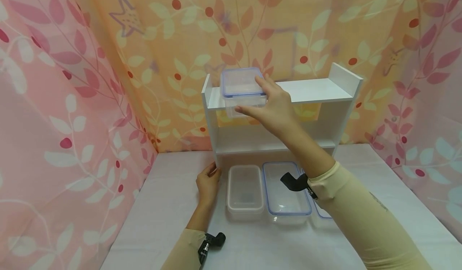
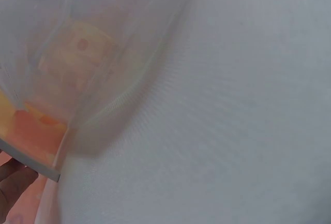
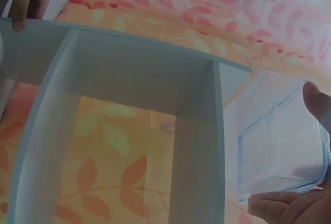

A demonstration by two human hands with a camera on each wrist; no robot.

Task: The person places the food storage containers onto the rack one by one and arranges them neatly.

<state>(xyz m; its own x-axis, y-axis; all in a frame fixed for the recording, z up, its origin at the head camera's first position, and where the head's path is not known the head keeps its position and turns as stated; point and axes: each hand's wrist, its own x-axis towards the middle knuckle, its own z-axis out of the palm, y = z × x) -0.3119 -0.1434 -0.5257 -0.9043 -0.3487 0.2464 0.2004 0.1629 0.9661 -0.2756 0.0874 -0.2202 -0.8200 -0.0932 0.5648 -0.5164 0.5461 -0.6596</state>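
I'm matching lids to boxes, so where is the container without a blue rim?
In the head view, the plain container is the leftmost one on the table, between the left hand and a blue-rimmed container, in front of the white shelf.

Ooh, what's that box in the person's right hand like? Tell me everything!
The box looks like clear plastic, with rounded corners and a see-through, blue-rimmed lid on top. The right hand grips it, lid up, by the left end of the white shelf's top. Whether it touches the shelf, I can't tell.
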